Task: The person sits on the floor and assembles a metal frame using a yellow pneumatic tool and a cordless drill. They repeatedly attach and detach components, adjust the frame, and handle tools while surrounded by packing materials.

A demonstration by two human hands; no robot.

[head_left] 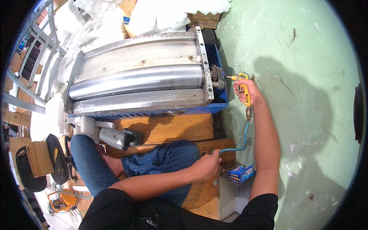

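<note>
My right hand (253, 94) is closed around a yellow air blow gun (247, 100), its nozzle pointing left. The nozzle tip is just right of the sprocket-like end fitting (215, 74) on a metal roller machine. A teal air hose (245, 136) hangs from the gun's metal coupling and curves down to my left hand (207, 167), closed on it above my knee. The shiny steel roller (138, 81) lies lengthwise in a metal frame (205, 63). That frame rests on a blue crate (184, 109).
A grey metal cylinder (112, 138) lies on wooden boards (172, 128) before the crate. A small blue box (241, 173) sits on a metal case (227, 195) between my arms. The green wall (303, 96) stands close on the right. White foam sheets (161, 17) are piled behind the machine.
</note>
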